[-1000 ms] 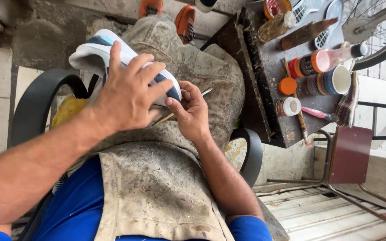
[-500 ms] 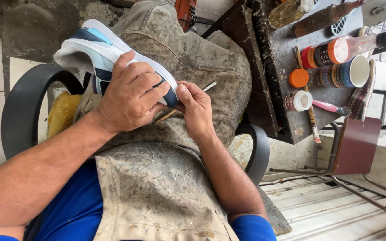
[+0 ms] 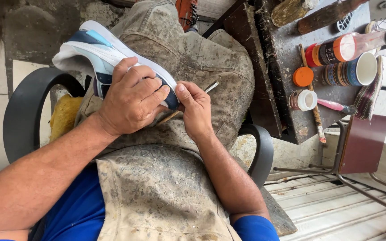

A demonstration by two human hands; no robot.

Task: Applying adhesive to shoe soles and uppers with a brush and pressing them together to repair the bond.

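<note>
A white, light-blue and navy sneaker [image 3: 97, 51] lies across my lap on a stained apron [image 3: 166, 187]. My left hand [image 3: 132, 98] clamps over the shoe's middle and holds it down. My right hand [image 3: 195, 109] pinches a thin stick-like tool [image 3: 211, 87] at the shoe's dark toe end, its tip pointing toward the workbench. The toe is mostly hidden under my fingers.
A dark workbench [image 3: 287, 80] stands to the right with several jars, an orange lid [image 3: 303, 76], a white cup [image 3: 365, 68], a small open pot [image 3: 304, 99] and a brush [image 3: 316, 114]. A black chair armrest [image 3: 23, 111] curves on the left. A maroon stool [image 3: 362, 145] stands at the right.
The view has shifted, so my lap and hands sit slightly lower and left in frame. My hands keep the same grip on the shoe and tool.
</note>
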